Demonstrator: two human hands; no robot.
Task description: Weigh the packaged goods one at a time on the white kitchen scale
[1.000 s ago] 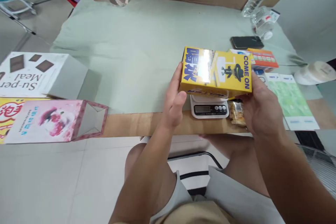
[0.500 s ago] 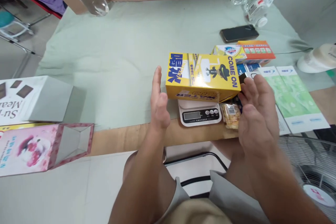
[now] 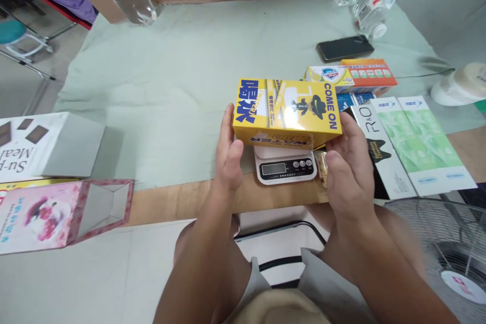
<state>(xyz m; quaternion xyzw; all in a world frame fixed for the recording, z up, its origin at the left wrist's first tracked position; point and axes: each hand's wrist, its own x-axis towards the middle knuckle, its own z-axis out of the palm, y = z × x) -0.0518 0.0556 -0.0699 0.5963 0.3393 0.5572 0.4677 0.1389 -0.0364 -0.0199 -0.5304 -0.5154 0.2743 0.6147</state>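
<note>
A yellow carton (image 3: 286, 109) with "COME ON" printed on it lies on a white kitchen scale (image 3: 284, 168), its front side overhanging the scale's platform. At the carton's left end, my left hand (image 3: 230, 159) is open and upright, its fingers stretched along the edge. My right hand (image 3: 351, 172) has its fingers straight against the right end, thumb apart. Neither hand wraps around the carton. Part of a small snack packet (image 3: 322, 167) shows between the scale and my right hand; the rest is hidden. The scale's display is too dim to read.
At right are a black-and-white box (image 3: 391, 172), green-and-white boxes (image 3: 427, 142), an orange box (image 3: 374, 73), a phone (image 3: 345, 48) and a white bottle (image 3: 459, 83). A pink bag (image 3: 41, 217) and white carton (image 3: 72, 144) lie left. A fan (image 3: 436, 243) stands lower right.
My hands came off the carton's ends, then moved back in. The carton came down onto the scale and has shifted slightly left, the scale with it.
</note>
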